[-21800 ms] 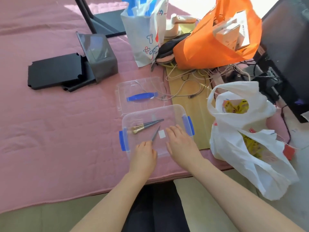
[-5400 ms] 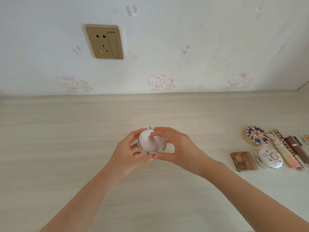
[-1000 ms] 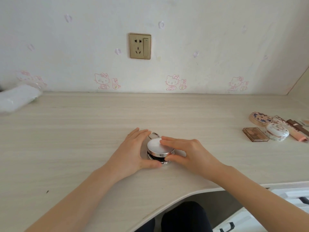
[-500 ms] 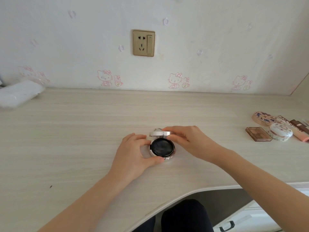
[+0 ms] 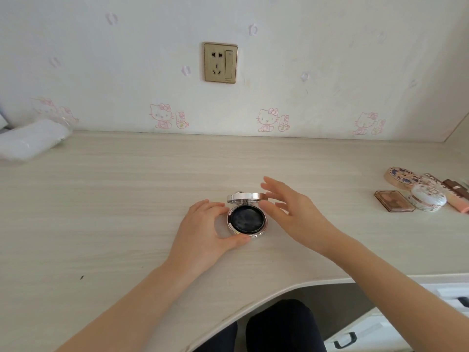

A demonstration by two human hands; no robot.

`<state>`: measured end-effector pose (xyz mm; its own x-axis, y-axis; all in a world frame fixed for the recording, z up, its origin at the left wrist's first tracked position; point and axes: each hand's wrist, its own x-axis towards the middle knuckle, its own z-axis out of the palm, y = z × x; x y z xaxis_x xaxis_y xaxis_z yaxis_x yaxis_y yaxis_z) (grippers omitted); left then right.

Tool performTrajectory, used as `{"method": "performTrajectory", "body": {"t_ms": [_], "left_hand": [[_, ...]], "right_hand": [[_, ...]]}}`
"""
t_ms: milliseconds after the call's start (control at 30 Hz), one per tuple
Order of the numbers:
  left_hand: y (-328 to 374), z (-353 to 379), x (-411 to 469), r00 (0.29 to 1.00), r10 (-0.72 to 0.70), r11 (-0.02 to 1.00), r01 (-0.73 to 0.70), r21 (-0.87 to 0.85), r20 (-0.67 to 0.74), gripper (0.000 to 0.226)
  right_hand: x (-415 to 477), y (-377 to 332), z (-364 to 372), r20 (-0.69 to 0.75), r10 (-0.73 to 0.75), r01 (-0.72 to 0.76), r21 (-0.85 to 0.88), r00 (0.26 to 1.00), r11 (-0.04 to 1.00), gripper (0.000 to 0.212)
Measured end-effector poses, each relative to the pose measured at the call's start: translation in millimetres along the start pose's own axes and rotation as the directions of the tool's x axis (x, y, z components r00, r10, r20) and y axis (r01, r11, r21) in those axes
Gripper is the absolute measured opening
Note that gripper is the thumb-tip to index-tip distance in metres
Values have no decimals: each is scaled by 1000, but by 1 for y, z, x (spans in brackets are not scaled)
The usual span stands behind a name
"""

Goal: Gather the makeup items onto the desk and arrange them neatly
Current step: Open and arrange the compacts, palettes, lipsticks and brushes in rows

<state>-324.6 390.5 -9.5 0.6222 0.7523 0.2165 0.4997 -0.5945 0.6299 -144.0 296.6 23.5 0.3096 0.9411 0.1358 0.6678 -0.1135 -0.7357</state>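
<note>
- Left hand [image 5: 206, 224] was curled round the compact [image 5: 246, 221] base, thumb at the front rim, likely so the base was steadied.
- Right hand [image 5: 291, 209] was spread loose beside the lid [image 5: 246, 196], fingertips near its edge; contact could not be told.
- Compact was set centrally on the desk [image 5: 127, 199], lid stood upright, dark pad exposed.
- Other makeup [image 5: 427, 199] was grouped at the right, well apart; compact judged not yet filed with it.

Silver compact [image 5: 246, 221] with black inside, pale woodgrain desk [image 5: 121, 199], gold wall socket [image 5: 220, 62]
</note>
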Motion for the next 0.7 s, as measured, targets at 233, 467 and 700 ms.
{"method": "performTrajectory", "body": {"t_ms": [233, 467, 700], "left_hand": [[6, -6, -8, 999, 23, 999, -24, -28, -46, 60], [5, -1, -7, 992, 118, 993, -116, 33, -47, 51], [-7, 1, 14, 990, 130, 988, -125, 94, -56, 49]], "right_hand": [[-37, 13, 25, -152, -10, -17, -178, 988, 984, 50], [-33, 19, 35, -94, -193, 147, -366, 977, 919, 55], [-3, 21, 33, -49, -211, 179, -368, 976, 912, 47]]}}
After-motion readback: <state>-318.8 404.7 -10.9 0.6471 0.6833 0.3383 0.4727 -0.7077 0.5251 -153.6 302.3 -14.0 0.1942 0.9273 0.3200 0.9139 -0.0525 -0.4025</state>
